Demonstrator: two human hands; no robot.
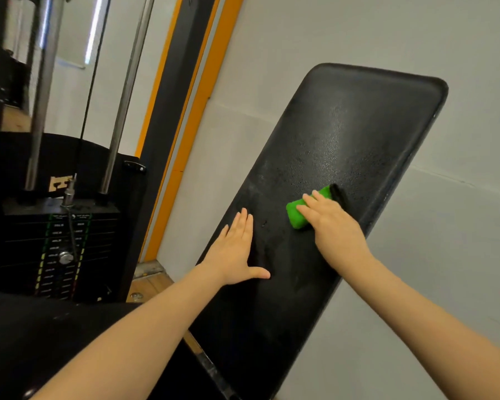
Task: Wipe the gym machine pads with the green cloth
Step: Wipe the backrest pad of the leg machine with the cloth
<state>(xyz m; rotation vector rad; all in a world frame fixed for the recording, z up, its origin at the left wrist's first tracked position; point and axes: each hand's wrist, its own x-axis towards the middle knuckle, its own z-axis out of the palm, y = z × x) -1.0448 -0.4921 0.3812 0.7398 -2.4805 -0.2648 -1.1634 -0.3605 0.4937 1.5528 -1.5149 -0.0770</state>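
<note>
A long black back pad leans up and to the right against a grey wall. Its upper half looks damp and speckled. My right hand presses a folded green cloth flat against the pad near its right edge, fingers stretched over the cloth. My left hand lies flat on the pad's lower left part, fingers straight and thumb spread out. A second black pad fills the lower left corner, below my left forearm.
A black weight stack with steel guide rods and a cable stands at the left. An orange and black upright frame runs between the stack and the grey wall. Wooden floor shows beneath.
</note>
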